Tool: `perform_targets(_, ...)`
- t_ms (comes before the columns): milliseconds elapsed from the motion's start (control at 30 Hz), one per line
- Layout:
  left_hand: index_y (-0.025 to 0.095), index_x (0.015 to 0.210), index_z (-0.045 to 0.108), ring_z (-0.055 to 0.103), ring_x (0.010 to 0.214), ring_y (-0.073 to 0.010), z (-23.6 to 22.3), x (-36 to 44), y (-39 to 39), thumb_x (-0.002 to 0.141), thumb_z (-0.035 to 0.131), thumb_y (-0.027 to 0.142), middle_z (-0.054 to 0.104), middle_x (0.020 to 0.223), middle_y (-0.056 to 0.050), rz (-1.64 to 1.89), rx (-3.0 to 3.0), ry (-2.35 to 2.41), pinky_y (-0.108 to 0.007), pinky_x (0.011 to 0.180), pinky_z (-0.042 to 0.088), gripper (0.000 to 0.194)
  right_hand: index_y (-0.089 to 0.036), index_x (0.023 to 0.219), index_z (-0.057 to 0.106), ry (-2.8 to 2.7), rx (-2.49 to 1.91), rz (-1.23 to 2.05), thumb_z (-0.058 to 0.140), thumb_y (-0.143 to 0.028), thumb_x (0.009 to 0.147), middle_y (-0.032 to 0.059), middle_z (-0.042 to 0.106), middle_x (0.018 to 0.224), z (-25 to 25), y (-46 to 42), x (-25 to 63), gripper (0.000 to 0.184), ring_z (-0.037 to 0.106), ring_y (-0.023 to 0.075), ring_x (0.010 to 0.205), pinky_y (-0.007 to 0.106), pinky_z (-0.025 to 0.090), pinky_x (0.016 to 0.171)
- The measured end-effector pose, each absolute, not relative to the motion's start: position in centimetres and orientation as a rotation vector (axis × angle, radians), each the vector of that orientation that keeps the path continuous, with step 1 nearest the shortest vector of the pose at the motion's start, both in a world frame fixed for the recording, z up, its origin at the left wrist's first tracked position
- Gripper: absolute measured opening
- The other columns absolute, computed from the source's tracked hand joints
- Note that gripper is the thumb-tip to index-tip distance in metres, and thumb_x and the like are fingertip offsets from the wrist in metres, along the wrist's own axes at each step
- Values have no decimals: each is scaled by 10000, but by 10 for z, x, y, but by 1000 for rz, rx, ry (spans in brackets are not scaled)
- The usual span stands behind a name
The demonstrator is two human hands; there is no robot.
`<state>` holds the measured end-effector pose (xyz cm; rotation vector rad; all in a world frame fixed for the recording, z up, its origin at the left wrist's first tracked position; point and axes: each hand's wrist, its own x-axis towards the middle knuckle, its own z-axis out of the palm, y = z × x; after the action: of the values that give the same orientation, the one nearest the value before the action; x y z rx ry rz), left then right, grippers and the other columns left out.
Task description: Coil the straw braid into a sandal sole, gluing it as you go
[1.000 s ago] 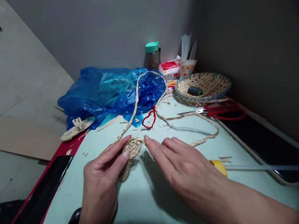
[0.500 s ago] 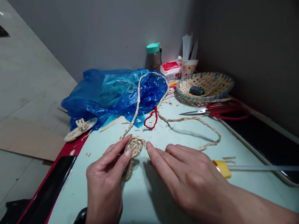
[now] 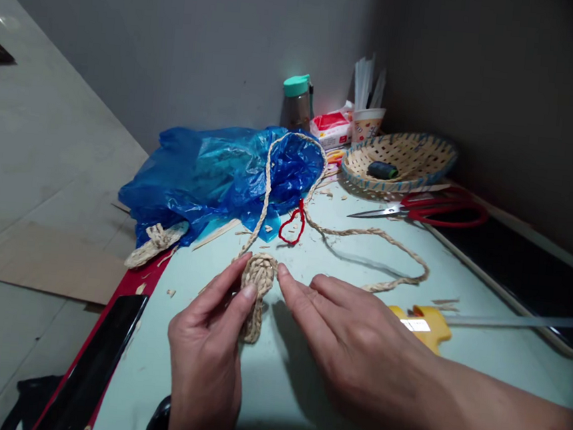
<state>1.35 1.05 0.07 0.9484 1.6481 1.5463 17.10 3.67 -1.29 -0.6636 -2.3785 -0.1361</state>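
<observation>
Between the thumb and fingers of my left hand (image 3: pixel 217 316), a small braided straw piece (image 3: pixel 260 276) is pinched, with an oval coiled top and a narrow lower part. My right hand (image 3: pixel 347 327) has its index fingertip against the coil's right edge; its fingers are closed together, and its thumb and anything held underneath are hidden. From beside my left fingers, a long straw braid (image 3: pixel 268 180) loops over a blue plastic bag (image 3: pixel 204 174) and curves back toward my right hand. A red cord loop (image 3: pixel 291 232) lies beyond the coil.
Red-handled scissors (image 3: pixel 417 210), a woven basket (image 3: pixel 401 161) with a dark thread spool (image 3: pixel 382 170), and a dark flat-screened device (image 3: pixel 522 276) lie right. A yellow glue gun (image 3: pixel 430 326) sits behind my right wrist. Another straw piece (image 3: pixel 156 244) rests left. A bottle (image 3: pixel 296 102) stands behind.
The coil has turned slightly, showing more of its face and narrow part. My right hand stays at its edge. More of the yellow glue gun shows as the view shifts slightly.
</observation>
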Motion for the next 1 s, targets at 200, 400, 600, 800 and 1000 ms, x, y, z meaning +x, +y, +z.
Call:
perform_targets(200, 280, 1091, 772, 728, 998, -172, -8, 12, 9, 756, 818, 287, 785, 1118, -12, 1561, 853, 1507, -178, 808, 574, 338, 168, 1337, 509, -2414, -706, 3, 425, 12, 742, 283, 735, 1047, -16, 35, 170, 621, 637, 297, 764, 410, 613, 656)
perform_targets(400, 284, 1144, 741, 722, 922, -133, -12, 12, 8, 760, 821, 260, 760, 1012, -2, 1554, 836, 1419, -160, 796, 560, 393, 149, 1339, 523, -2404, -726, 81, 426, -8, 632, 249, 749, 1037, -15, 35, 173, 731, 669, 333, 868, 431, 612, 734)
perform_targets(600, 238, 1155, 687, 686, 955, -142, -9, 11, 10, 774, 806, 250, 720, 1006, -18, 1494, 839, 1390, -189, 820, 539, 400, 71, 1369, 535, -2342, -730, 347, 441, -3, 738, 197, 747, 979, -9, 40, 177, 642, 648, 288, 783, 397, 586, 633)
perform_targets(800, 233, 1184, 656, 672, 965, -169, -8, 10, 9, 785, 790, 243, 717, 1023, -35, 1442, 845, 1361, -234, 815, 531, 421, -46, 1329, 560, -2261, -738, 551, 410, -1, 838, 159, 690, 1038, -9, 41, 176, 516, 603, 284, 891, 448, 565, 762)
perform_targets(1000, 224, 1183, 662, 672, 950, -172, -8, 10, 9, 765, 805, 245, 709, 987, -36, 1443, 840, 1363, -239, 806, 529, 442, -117, 1198, 582, -2209, -727, 674, 407, 5, 821, 112, 556, 990, -11, 43, 177, 433, 523, 239, 882, 389, 530, 726)
